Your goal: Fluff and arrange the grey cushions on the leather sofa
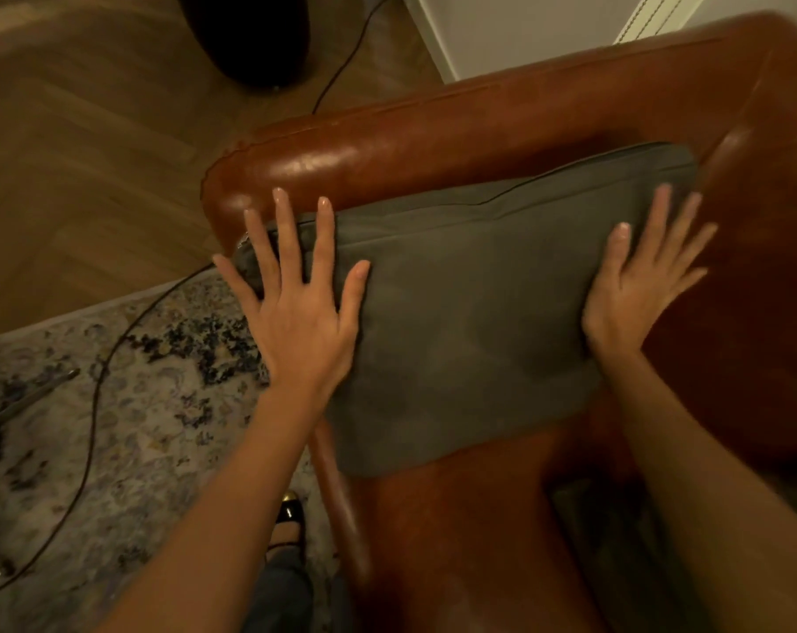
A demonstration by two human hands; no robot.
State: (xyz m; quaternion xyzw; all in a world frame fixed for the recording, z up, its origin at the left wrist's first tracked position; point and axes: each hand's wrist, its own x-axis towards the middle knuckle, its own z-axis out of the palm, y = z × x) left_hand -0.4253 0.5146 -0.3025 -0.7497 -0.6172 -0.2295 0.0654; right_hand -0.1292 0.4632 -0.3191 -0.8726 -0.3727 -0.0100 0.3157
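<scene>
While the grey cushion leans in the far-left corner of the leather sofa, against its armrest, the left hand and right hand press its two ends, fingers straight and spread, grasping nothing. Its long axis runs left to right, zipped edge uppermost. Even inward pats from both sides should plump it best.

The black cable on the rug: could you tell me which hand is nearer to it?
Left. The left hand presses the grey cushion's edge above the cable; the right hand presses its far side.
</scene>
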